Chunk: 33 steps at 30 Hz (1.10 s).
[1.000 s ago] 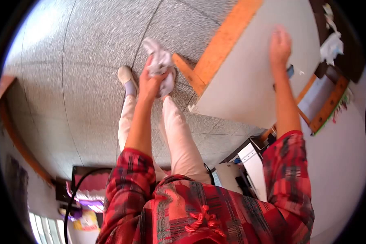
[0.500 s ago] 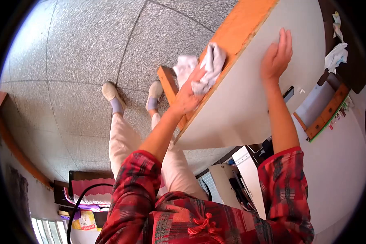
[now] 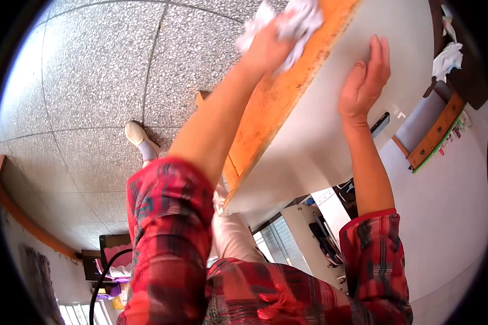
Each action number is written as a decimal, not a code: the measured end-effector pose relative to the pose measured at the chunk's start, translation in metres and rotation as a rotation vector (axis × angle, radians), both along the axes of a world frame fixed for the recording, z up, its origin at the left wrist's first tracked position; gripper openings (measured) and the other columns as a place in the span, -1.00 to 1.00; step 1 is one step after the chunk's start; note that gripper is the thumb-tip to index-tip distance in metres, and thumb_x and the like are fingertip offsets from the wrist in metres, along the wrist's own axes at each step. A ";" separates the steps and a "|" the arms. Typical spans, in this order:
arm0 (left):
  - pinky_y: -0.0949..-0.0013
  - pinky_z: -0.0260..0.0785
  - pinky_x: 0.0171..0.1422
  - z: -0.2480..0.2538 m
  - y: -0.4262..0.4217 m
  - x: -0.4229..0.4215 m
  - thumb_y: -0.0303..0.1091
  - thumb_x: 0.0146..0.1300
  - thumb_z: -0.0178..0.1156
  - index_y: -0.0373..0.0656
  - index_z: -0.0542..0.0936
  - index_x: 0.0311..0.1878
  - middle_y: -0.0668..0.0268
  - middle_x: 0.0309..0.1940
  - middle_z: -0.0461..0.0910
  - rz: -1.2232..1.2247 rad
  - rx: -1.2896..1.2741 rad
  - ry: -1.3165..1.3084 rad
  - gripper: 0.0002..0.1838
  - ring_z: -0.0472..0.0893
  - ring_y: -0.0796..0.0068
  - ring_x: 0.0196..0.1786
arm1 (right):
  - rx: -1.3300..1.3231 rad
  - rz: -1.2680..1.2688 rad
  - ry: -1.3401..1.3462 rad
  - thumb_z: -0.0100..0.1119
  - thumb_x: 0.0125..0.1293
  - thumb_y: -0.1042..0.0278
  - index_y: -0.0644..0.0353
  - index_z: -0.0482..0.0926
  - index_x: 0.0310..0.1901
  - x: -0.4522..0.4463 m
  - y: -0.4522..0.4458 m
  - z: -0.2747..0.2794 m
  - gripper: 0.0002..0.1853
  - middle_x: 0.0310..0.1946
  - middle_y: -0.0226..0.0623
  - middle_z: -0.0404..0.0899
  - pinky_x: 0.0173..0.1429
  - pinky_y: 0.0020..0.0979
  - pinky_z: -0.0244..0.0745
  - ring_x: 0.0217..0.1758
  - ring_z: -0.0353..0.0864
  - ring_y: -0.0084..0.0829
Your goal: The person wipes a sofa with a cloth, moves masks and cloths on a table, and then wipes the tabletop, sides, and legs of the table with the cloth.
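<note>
My left hand (image 3: pixel 270 50) is closed on a crumpled white cloth (image 3: pixel 306 21), slightly blurred. It presses the cloth along the orange wooden edge (image 3: pixel 279 100) of a large white-topped board or table (image 3: pixel 303 146). My right hand (image 3: pixel 365 81) is over the white top, fingers stretched out and thumb apart, holding nothing. Whether its palm fully touches the surface I cannot tell. Near my right wrist lies a dark, flat, phone-like object (image 3: pixel 381 124), with a small white piece (image 3: pixel 399 114) beside it.
Speckled grey floor tiles (image 3: pixel 97 70) spread at the left, with my shoe (image 3: pixel 136 132) on them. A wooden piece (image 3: pixel 201 97) juts from below the orange edge. White crumpled paper or cloth (image 3: pixel 448 60) lies far right, near a wooden drawer unit (image 3: pixel 436 138). A white cabinet (image 3: pixel 301 233) stands below.
My left hand has slid the cloth up and away along the orange edge, the arm reaching further out. My right hand has shifted slightly left, its thumb more spread.
</note>
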State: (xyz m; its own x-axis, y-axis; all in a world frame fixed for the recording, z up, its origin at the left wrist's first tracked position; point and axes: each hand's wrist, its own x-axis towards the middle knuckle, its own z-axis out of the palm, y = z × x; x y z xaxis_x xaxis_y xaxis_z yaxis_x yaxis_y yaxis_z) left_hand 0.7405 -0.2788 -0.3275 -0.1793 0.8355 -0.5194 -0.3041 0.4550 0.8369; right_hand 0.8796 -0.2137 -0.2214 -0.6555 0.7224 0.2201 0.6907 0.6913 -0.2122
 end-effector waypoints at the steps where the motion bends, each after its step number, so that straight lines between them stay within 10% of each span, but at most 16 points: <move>1: 0.33 0.28 0.25 -0.013 -0.044 0.021 0.05 0.22 0.16 -0.12 0.39 0.25 0.06 0.10 0.51 0.122 0.082 -0.002 -0.38 0.48 0.18 0.18 | -0.004 -0.025 0.001 -0.13 0.19 0.47 0.27 0.35 0.22 -0.002 -0.001 0.000 -0.50 0.26 0.05 0.23 0.32 -0.12 0.07 0.27 0.21 -0.01; 5: 0.30 0.16 0.39 -0.006 -0.216 0.050 -0.47 0.19 0.25 -0.14 0.33 0.27 0.10 0.36 0.20 -0.061 -0.022 -0.050 -0.44 0.25 0.26 0.36 | -0.016 -0.054 -0.026 -0.16 0.22 0.49 0.26 0.33 0.23 -0.006 -0.004 0.002 -0.51 0.30 0.05 0.20 0.34 -0.17 0.05 0.30 0.21 -0.07; 9: 0.27 0.10 0.41 0.010 -0.279 0.046 -0.41 0.25 0.19 -0.04 0.35 0.30 0.07 0.42 0.06 -0.193 0.035 -0.168 -0.47 0.19 0.16 0.41 | -0.016 -0.041 -0.037 -0.18 0.24 0.50 0.27 0.31 0.25 -0.007 -0.005 0.002 -0.51 0.31 0.05 0.18 0.35 -0.18 0.04 0.31 0.19 -0.09; 16: 0.18 -0.01 0.46 -0.011 -0.110 0.048 -0.24 0.25 0.19 -0.04 0.40 0.26 0.01 0.39 0.10 0.214 0.423 -0.149 -0.50 0.13 0.01 0.42 | -0.026 -0.024 -0.054 -0.19 0.28 0.46 0.29 0.31 0.24 -0.004 -0.006 0.006 -0.53 0.31 0.04 0.19 0.35 -0.19 0.06 0.33 0.18 -0.07; 22: 0.36 0.34 0.15 -0.047 -0.034 -0.002 -0.25 0.20 0.23 0.03 0.41 0.25 0.19 0.01 0.55 -0.164 0.077 -0.072 -0.48 0.51 0.30 0.08 | 0.054 0.041 -0.059 -0.19 0.30 0.44 0.32 0.33 0.22 0.002 0.008 0.004 -0.55 0.26 0.05 0.26 0.35 -0.18 0.09 0.32 0.22 -0.04; 26: 0.39 0.37 0.05 -0.092 -0.165 0.018 -0.37 0.20 0.18 0.04 0.43 0.23 0.15 -0.10 0.58 -0.175 0.115 -0.056 -0.52 0.56 0.27 -0.01 | 0.027 0.027 -0.045 -0.18 0.30 0.42 0.32 0.34 0.22 -0.001 -0.003 0.002 -0.55 0.25 0.05 0.28 0.36 -0.17 0.07 0.32 0.22 -0.04; 33: 0.28 0.29 0.24 0.011 -0.327 0.063 -0.54 -0.03 0.35 0.01 0.49 0.17 0.09 0.18 0.36 0.017 0.069 -0.012 -0.39 0.40 0.08 0.20 | 0.015 0.007 -0.039 -0.17 0.31 0.39 0.33 0.37 0.21 -0.002 -0.005 0.002 -0.56 0.26 0.05 0.28 0.38 -0.21 0.09 0.32 0.22 -0.05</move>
State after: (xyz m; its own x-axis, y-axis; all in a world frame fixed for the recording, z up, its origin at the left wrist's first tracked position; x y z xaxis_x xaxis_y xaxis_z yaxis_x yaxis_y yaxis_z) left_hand 0.8032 -0.6062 -0.3167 -0.1877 0.8664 -0.4628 -0.3215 0.3911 0.8624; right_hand 0.8773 -0.2185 -0.2198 -0.6690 0.7144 0.2052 0.6931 0.6993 -0.1748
